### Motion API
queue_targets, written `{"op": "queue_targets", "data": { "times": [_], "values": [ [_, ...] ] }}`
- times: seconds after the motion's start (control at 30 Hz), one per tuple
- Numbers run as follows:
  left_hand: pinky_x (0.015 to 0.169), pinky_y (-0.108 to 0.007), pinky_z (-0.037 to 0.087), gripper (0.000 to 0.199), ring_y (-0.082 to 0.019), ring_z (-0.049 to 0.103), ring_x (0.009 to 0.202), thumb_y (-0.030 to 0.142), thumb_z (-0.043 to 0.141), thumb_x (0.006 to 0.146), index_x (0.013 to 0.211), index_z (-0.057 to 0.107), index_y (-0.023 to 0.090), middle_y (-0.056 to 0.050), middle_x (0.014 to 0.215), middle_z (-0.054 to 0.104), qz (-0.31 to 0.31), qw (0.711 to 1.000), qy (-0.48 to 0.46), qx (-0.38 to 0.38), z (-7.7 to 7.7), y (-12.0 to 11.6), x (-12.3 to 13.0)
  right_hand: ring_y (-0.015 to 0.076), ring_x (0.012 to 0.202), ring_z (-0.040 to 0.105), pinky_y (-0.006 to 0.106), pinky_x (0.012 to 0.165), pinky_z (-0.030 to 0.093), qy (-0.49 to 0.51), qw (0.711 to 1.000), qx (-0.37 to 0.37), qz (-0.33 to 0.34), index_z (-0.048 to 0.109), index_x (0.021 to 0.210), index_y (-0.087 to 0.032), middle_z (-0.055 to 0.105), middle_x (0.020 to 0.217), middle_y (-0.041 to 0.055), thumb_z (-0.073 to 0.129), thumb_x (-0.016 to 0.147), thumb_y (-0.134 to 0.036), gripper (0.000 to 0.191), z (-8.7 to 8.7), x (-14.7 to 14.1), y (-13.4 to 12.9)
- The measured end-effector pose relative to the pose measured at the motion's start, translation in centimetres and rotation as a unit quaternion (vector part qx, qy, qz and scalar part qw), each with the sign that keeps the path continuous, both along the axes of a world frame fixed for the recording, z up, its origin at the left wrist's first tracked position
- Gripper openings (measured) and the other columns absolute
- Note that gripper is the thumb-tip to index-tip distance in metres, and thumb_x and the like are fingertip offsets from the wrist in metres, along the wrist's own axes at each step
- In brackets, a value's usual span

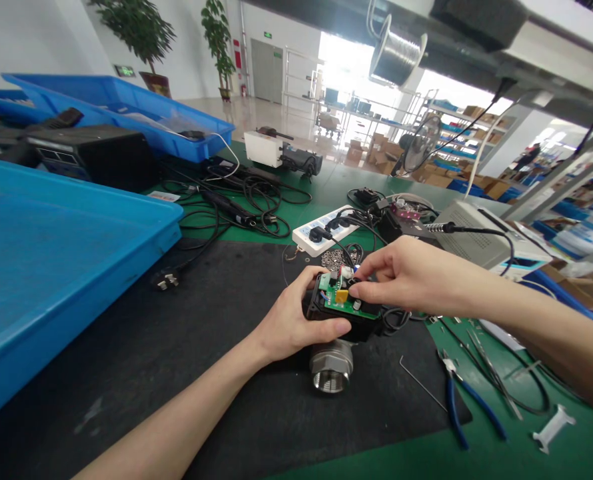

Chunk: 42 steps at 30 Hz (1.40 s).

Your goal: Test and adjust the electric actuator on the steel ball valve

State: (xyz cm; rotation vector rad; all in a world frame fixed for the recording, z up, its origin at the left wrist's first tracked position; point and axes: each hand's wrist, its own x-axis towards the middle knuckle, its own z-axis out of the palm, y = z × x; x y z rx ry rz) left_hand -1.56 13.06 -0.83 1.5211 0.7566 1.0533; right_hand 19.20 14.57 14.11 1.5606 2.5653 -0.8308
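Blue tray (101,287) far left on the worktop (376,463). Your left hand (289,323) grips the black box (361,327), inside the mat's (386,413) right edge; your right hand (409,277) fingers its circuit board (350,310), pinch unclear. Pliers (452,371) by mat's near right corner.

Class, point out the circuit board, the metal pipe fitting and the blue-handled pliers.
Circuit board (345,308), head view: green face.
Metal pipe fitting (331,363), head view: hexagonal collar.
Blue-handled pliers (454,408), head view: one blue handle.
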Motion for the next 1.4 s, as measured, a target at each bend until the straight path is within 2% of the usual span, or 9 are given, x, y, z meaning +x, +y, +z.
{"op": "queue_targets", "data": {
  "times": [0.23, 0.37, 0.5, 0.7, 0.83, 0.93, 1.07, 1.17, 1.4],
  "values": [
    [0.090, -0.025, 0.048, 0.072, -0.018, 0.062, 0.103, 0.046, 0.093, 0.071, 0.128, 0.053, 0.027, 0.003, 0.114, 0.065, -0.009, 1.000, -0.001, -0.003, -0.31, -0.11, 0.20, 0.0088, 0.045, 0.044, 0.022, 0.039, 0.028, -0.024, 0.999, -0.014, 0.021, 0.077, 0.082, -0.019, 0.053, 0.050, -0.0066, 0.065, 0.083, -0.033, 0.018, 0.79, -0.68, 0.21],
    [0.092, -0.028, 0.048, 0.071, -0.020, 0.061, 0.105, 0.048, 0.092, 0.071, 0.127, 0.054, 0.027, 0.002, 0.116, 0.065, -0.015, 1.000, 0.003, 0.006, -0.34, -0.06, 0.25, 0.0096, 0.043, 0.048, 0.021, 0.036, 0.028, -0.018, 0.999, -0.033, 0.016, 0.079, 0.097, -0.021, 0.056, 0.050, -0.0073, 0.063, 0.081, -0.029, 0.023, 0.55, -0.75, 0.01],
    [0.094, -0.030, 0.048, 0.073, -0.021, 0.062, 0.107, 0.049, 0.092, 0.070, 0.127, 0.053, 0.027, 0.001, 0.117, 0.066, -0.012, 1.000, 0.016, 0.016, -0.37, -0.12, 0.18, 0.0097, 0.042, 0.048, 0.020, 0.035, 0.027, -0.018, 0.998, -0.045, 0.028, 0.079, 0.100, -0.022, 0.057, 0.050, -0.0069, 0.062, 0.082, -0.026, 0.025, 0.75, -0.60, -0.08],
    [0.095, -0.031, 0.049, 0.071, -0.022, 0.062, 0.109, 0.051, 0.091, 0.072, 0.128, 0.053, 0.027, 0.001, 0.118, 0.066, -0.011, 1.000, 0.006, 0.011, -0.53, -0.18, 0.09, 0.0091, 0.043, 0.049, 0.017, 0.037, 0.033, -0.008, 0.998, -0.061, 0.018, 0.079, 0.101, -0.022, 0.055, 0.050, -0.0069, 0.062, 0.089, -0.032, 0.023, 1.15, -0.40, -0.09],
    [0.095, -0.032, 0.049, 0.069, -0.022, 0.062, 0.108, 0.051, 0.090, 0.072, 0.127, 0.054, 0.028, 0.001, 0.118, 0.066, -0.009, 1.000, 0.002, 0.003, -0.57, -0.10, -0.02, 0.0081, 0.042, 0.044, 0.016, 0.037, 0.031, 0.007, 0.998, -0.066, 0.007, 0.079, 0.099, -0.022, 0.050, 0.047, -0.0076, 0.061, 0.094, -0.036, 0.023, 0.91, -0.22, -0.23],
    [0.094, -0.031, 0.049, 0.068, -0.022, 0.062, 0.107, 0.050, 0.090, 0.073, 0.126, 0.055, 0.028, 0.002, 0.117, 0.067, -0.009, 1.000, 0.001, 0.003, -0.55, -0.03, -0.07, 0.0070, 0.045, 0.039, 0.017, 0.039, 0.026, 0.010, 0.999, -0.029, 0.023, 0.080, 0.099, -0.024, 0.048, 0.051, -0.0076, 0.062, 0.095, -0.038, 0.024, 0.70, -0.19, -0.26],
    [0.095, -0.030, 0.049, 0.068, -0.021, 0.062, 0.108, 0.049, 0.090, 0.073, 0.127, 0.054, 0.028, 0.002, 0.118, 0.066, -0.008, 1.000, -0.003, 0.001, -0.52, 0.01, -0.01, 0.0081, 0.051, 0.043, 0.020, 0.045, 0.029, -0.034, 0.995, 0.069, 0.063, 0.083, 0.100, -0.027, 0.059, 0.059, -0.0053, 0.063, 0.096, -0.041, 0.024, 0.59, -0.23, -0.22],
    [0.094, -0.029, 0.049, 0.068, -0.020, 0.062, 0.106, 0.048, 0.091, 0.073, 0.126, 0.054, 0.027, 0.003, 0.115, 0.066, -0.008, 1.000, -0.011, -0.005, -0.48, 0.01, 0.02, 0.0094, 0.051, 0.041, 0.024, 0.047, 0.028, -0.058, 0.987, 0.123, 0.086, 0.083, 0.097, -0.027, 0.058, 0.058, -0.0042, 0.062, 0.098, -0.042, 0.026, 0.47, -0.28, -0.27],
    [0.089, -0.026, 0.049, 0.067, -0.019, 0.061, 0.103, 0.047, 0.091, 0.073, 0.125, 0.055, 0.026, 0.003, 0.112, 0.066, -0.009, 1.000, -0.016, -0.015, -0.30, 0.00, -0.01, 0.0094, 0.051, 0.040, 0.025, 0.048, 0.025, -0.055, 0.988, 0.133, 0.054, 0.081, 0.082, -0.024, 0.054, 0.056, -0.0032, 0.063, 0.096, -0.044, 0.030, 0.33, -0.44, -0.47]
  ]
}}
